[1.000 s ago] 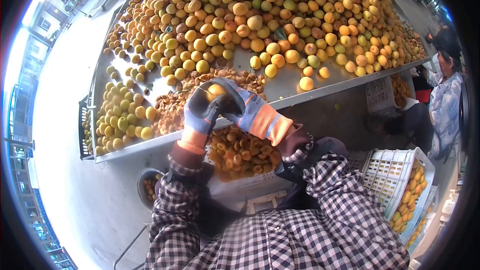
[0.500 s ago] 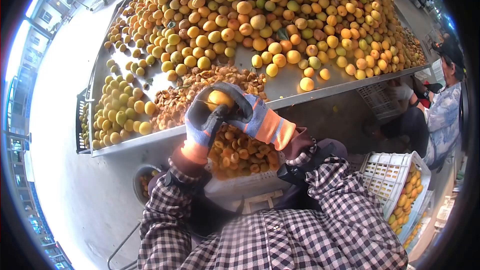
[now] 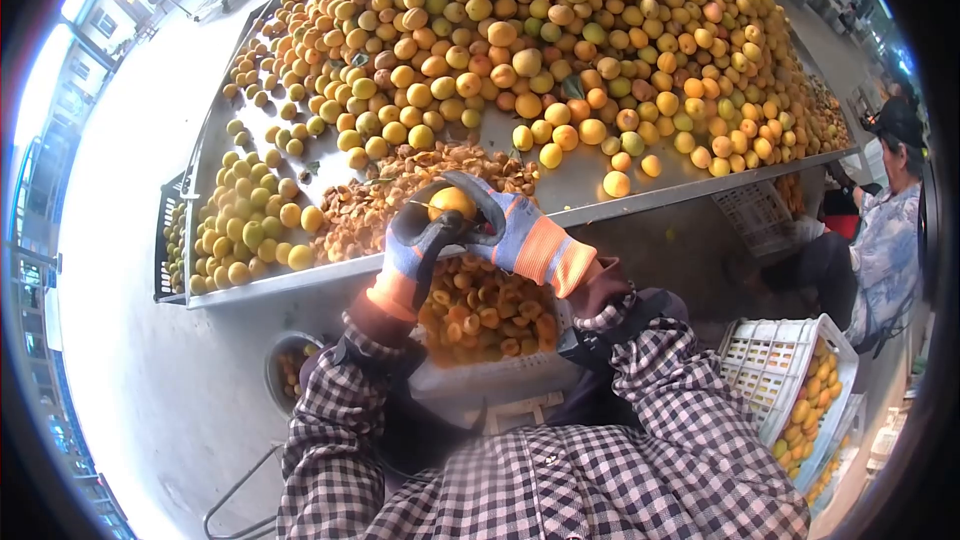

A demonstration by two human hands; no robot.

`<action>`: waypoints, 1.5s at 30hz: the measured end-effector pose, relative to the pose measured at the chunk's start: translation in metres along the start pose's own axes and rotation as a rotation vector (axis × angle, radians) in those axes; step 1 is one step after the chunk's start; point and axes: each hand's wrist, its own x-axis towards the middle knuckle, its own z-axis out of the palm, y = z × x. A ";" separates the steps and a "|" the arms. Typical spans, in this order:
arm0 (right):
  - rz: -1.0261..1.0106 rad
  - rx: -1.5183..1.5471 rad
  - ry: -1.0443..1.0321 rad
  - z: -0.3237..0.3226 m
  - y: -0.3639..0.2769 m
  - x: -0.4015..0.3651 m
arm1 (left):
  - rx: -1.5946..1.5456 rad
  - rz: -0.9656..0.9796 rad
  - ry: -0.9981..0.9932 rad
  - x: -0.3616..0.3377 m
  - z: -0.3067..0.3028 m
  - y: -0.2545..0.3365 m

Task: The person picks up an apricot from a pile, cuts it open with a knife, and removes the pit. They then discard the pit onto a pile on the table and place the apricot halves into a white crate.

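A yellow apricot point(image 3: 452, 203) sits between my two gloved hands, above the metal table's front edge. My left hand point(image 3: 412, 248) is closed against its left and lower side, with the dark thumb pressed to it. From the right, my right hand point(image 3: 500, 222) curls its dark fingertips over and behind the fruit. A thin, light sliver crosses the apricot's left side; I cannot make out what it is. Below my hands, a crate holds halved apricots point(image 3: 485, 310). Just behind them lies a heap of brownish, opened apricot pieces point(image 3: 375, 197).
A large pile of whole apricots point(image 3: 560, 30) covers much of the metal table point(image 3: 590, 208). Greener ones point(image 3: 240, 225) lie at its left. A bucket point(image 3: 285, 370) stands lower left, a white crate of apricots point(image 3: 765, 370) lower right. Another person point(image 3: 885, 230) sits at right.
The view has shifted slightly, so my hands and the table appear a little further right and lower. Both hands stay around the apricot. The person at right has moved an arm.
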 end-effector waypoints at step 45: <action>-0.147 -0.081 0.246 0.011 0.020 0.014 | 0.160 -0.140 0.193 0.034 -0.010 -0.014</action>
